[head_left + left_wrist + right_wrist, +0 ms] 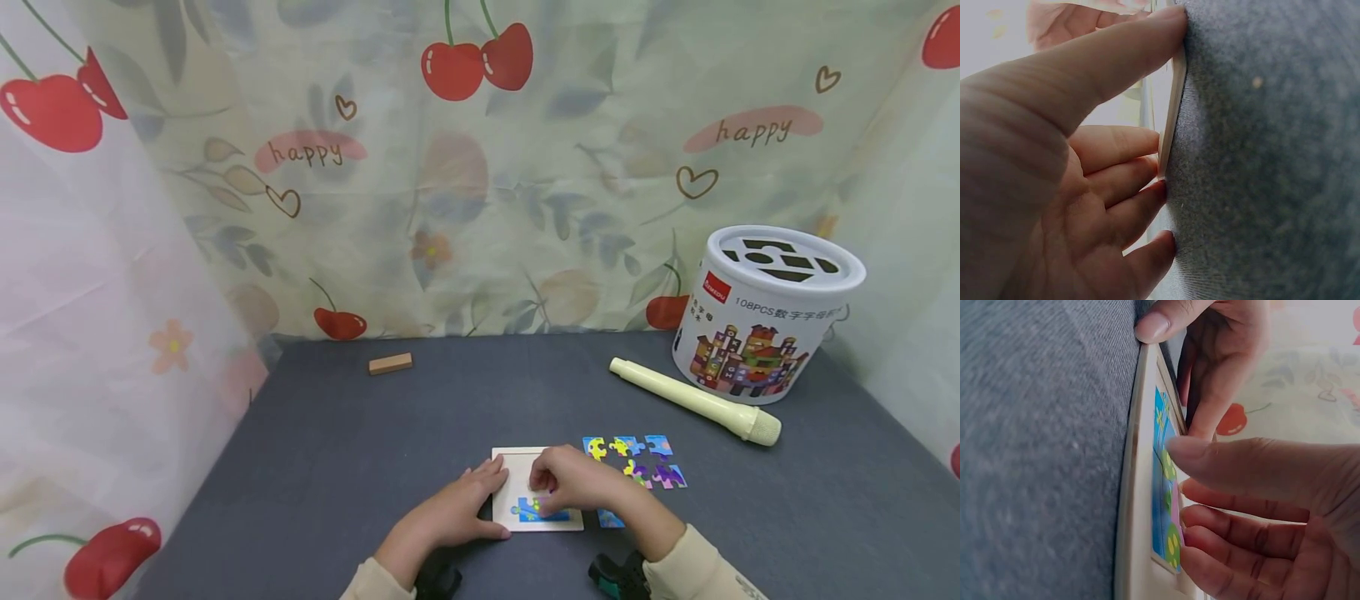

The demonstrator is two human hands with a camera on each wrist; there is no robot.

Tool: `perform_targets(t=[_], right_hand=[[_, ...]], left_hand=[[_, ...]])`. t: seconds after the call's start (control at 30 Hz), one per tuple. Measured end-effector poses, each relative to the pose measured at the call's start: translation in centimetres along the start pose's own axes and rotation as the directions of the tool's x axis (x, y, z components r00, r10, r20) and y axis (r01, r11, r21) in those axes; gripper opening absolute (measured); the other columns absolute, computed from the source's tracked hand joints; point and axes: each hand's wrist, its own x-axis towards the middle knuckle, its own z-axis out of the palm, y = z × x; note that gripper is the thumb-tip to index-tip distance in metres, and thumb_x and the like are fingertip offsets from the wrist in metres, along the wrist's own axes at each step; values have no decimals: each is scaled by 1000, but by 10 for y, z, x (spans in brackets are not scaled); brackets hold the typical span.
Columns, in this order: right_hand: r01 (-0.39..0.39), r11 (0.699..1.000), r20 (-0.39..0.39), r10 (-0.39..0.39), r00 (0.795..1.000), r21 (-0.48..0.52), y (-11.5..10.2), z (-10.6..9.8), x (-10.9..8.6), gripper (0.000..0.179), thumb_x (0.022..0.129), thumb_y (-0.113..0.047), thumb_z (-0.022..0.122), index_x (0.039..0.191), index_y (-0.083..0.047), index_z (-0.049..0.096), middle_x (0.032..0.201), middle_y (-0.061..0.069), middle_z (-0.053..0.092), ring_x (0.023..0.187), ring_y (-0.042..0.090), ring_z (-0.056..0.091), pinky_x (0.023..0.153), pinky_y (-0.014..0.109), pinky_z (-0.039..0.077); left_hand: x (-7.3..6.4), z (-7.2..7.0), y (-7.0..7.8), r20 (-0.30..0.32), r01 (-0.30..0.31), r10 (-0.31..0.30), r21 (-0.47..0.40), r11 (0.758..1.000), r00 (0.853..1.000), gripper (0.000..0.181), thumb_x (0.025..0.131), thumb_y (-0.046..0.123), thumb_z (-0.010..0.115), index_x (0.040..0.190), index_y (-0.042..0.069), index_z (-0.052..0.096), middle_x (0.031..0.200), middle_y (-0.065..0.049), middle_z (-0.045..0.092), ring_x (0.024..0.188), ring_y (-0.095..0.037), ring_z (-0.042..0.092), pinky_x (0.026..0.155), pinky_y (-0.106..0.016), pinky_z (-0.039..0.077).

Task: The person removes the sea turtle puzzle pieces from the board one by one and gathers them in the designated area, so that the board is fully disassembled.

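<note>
A pale wooden puzzle tray (517, 460) lies on the dark table, with blue, green and pink jigsaw pieces (529, 511) along its near side. My left hand (459, 507) rests at the tray's left side, thumb on the near corner and fingers, nearly straight, along the edge. Over the tray, my right hand (583, 483) has curled fingers and pinches a puzzle piece (1175, 509) low against the picture; the fingers partly hide it. In the right wrist view, the thumb tip touches the picture's surface. Loose puzzle pieces (658, 446) lie right of the tray, some behind the right forearm.
A cream toy microphone (686, 397) lies at the right, in front of a white lidded bucket (757, 325). A small wooden block (390, 363) sits near the back left. Patterned cloth (480, 208) hangs behind and beside the table.
</note>
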Motion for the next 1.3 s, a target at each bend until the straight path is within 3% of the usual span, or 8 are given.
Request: perform_targets(t=[0.33, 0.67, 1.3], right_hand=[[-47, 998, 26, 46, 999, 43, -5, 2, 2, 12, 70, -2, 76, 73, -4, 65, 66, 1, 56, 60, 7, 45, 56, 20, 40], [-59, 998, 3, 59, 998, -29, -15, 7, -1, 19, 66, -4, 80, 76, -5, 64, 70, -1, 56, 63, 8, 44, 60, 21, 39], [-66, 981, 52, 57, 997, 184, 0, 5, -2, 16, 74, 4, 69, 82, -5, 59, 72, 0, 54, 64, 8, 49, 57, 19, 43]], left_hand=[[1, 1, -3, -11, -8, 8, -4, 1000, 1000, 77, 79, 36, 72, 140, 3, 40, 153, -11, 27, 142, -25, 25, 113, -48, 22], [-1, 1, -3, -32, -20, 19, -3, 1000, 999, 76, 78, 33, 74, 139, 1, 41, 152, -12, 28, 142, -25, 25, 113, -48, 22], [2, 1, -2, 7, 18, -18, -3, 1000, 1000, 76, 79, 37, 72, 140, 4, 40, 153, -9, 27, 142, -23, 24, 114, -47, 21]])
